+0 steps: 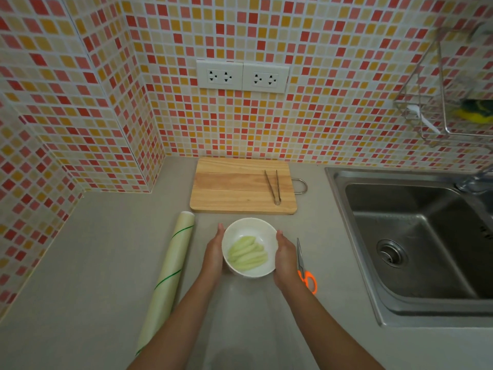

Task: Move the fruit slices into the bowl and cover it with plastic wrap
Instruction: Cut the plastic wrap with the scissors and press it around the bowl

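- Surface (88,263): grey kitchen top carrying all items below. Risk: smooth finish, so the bowl may slide if pressed sideways while film is pulled tight.
- Sink (416,236): steel basin, well apart to the right of the bowl. Risk: low; only a hard shove would send anything that way.
- Cutting board (234,185): wooden, just beyond the bowl, no fruit left on it. Tongs (272,186) lie on its right part. Risk: none to speak of.
- Plastic wrap roll (170,271): lies lengthwise near the left forearm. A faint sheen on the near surface may be a cut sheet, but this cannot be told for certain; whether film lies over the bowl cannot be told either. Risk: film clings to itself or tears unevenly; the roll could trundle if nudged by the arm.
- Bowl (249,228): white, upright, between both hands. Risk: tipping if one side is pressed harder than the other.
- Left hand (214,252): grip laid flat against the bowl's left wall, fingers straight.
- Right hand (285,252): grip likewise against the right wall, fingers nearly straight.
- Scissors (304,265): orange-handled, just beside the right wrist, blades pointing away. Risk: wrist knocks them.
- Fruit slices (248,253): pale green, all in the bowl. Risk: spill only if the bowl tips.
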Demonstrator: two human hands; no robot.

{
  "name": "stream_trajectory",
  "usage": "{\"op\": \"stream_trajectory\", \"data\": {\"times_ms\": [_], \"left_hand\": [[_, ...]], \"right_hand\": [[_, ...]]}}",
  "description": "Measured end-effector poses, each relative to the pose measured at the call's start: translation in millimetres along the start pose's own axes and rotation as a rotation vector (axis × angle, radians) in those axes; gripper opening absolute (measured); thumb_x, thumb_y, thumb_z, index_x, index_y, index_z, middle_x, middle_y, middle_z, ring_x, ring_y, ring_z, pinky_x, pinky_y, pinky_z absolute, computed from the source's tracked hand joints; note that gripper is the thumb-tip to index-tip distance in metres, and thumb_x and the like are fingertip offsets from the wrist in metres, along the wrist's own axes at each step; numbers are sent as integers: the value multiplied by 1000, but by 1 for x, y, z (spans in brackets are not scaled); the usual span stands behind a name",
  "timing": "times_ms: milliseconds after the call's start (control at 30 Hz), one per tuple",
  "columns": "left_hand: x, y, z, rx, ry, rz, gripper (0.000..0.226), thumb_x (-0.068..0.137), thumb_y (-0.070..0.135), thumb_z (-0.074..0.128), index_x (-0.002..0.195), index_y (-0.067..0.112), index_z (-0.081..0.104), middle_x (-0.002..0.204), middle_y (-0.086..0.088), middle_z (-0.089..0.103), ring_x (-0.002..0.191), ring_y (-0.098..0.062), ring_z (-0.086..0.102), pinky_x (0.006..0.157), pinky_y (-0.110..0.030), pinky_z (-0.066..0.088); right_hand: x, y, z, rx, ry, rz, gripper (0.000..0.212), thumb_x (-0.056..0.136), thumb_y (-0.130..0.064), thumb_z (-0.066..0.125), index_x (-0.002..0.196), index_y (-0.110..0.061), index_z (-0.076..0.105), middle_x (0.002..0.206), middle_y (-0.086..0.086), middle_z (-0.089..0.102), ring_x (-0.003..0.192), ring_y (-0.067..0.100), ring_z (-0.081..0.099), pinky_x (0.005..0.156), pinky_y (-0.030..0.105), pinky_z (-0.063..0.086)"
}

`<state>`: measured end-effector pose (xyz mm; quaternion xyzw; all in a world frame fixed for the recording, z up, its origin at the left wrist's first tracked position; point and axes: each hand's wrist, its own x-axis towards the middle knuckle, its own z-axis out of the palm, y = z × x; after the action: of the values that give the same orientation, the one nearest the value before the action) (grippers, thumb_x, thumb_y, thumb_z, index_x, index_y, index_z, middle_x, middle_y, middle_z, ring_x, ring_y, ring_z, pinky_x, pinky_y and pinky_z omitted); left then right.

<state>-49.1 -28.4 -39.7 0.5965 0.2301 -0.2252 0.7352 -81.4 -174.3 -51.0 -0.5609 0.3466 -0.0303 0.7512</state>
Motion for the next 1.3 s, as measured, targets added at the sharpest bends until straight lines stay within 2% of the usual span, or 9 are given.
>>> {"op": "stream_trajectory", "data": {"times_ms": [167,267,500,567,700,833,1000,1133,1300], "left_hand": [[-9,-6,10,-85,52,34,63,93,60,40,113,8,68,109,-17,72,104,-31,68,100,-49,49],[-7,-4,9,-77,96,63,55,93,54,46,111,7,68,109,-17,72,102,-31,68,99,-50,49],[3,9,-6,-27,47,54,47,90,51,52,105,10,70,107,-17,72,102,-33,68,99,-53,49],[2,14,-6,-25,19,31,47,88,51,55,107,10,69,107,-18,72,100,-35,68,96,-55,50],[2,18,-8,-35,-11,10,45,87,50,57,105,11,71,101,-16,75,92,-32,71,89,-46,55],[4,18,-11,-35,-34,-2,43,84,49,59,99,11,73,102,-17,74,96,-34,70,95,-52,52],[0,16,-8,-45,-62,-12,44,83,47,62,102,9,71,103,-18,74,96,-36,70,92,-52,53],[-3,5,-9,-117,-41,-34,36,86,45,61,93,11,72,83,-12,76,77,-29,73,69,-36,57],[-3,13,-10,-121,-54,-31,44,85,45,62,104,7,71,99,-19,73,93,-36,70,85,-47,57]], "right_hand": [[-1,-1,9,33,58,-49,38,99,-37,42,81,-13,66,80,2,66,78,19,61,69,29,49],[-2,4,8,51,39,-30,37,99,-38,41,80,-20,67,83,0,69,81,17,65,71,30,51],[8,-22,-1,-63,-236,-124,35,96,-38,45,95,-17,73,99,4,72,92,17,66,84,35,48],[9,-34,-1,-73,-350,-73,38,96,-41,45,102,-17,74,106,6,73,101,22,67,89,37,50],[6,-40,-1,-73,-510,40,44,93,-47,47,105,-13,73,105,12,72,101,27,68,81,34,56],[1,-39,-2,-27,-569,103,60,89,-58,46,116,-8,67,109,16,69,104,30,66,84,35,55],[-1,-41,-3,-24,-509,243,69,89,-65,38,106,-7,69,96,15,73,91,28,70,77,35,56],[-1,-46,6,-135,-302,272,64,89,-63,44,112,-7,63,96,16,68,90,32,66,85,42,52],[-4,-38,8,-50,-186,229,48,93,-50,49,102,-5,64,82,12,69,76,29,66,69,35,53]]}}
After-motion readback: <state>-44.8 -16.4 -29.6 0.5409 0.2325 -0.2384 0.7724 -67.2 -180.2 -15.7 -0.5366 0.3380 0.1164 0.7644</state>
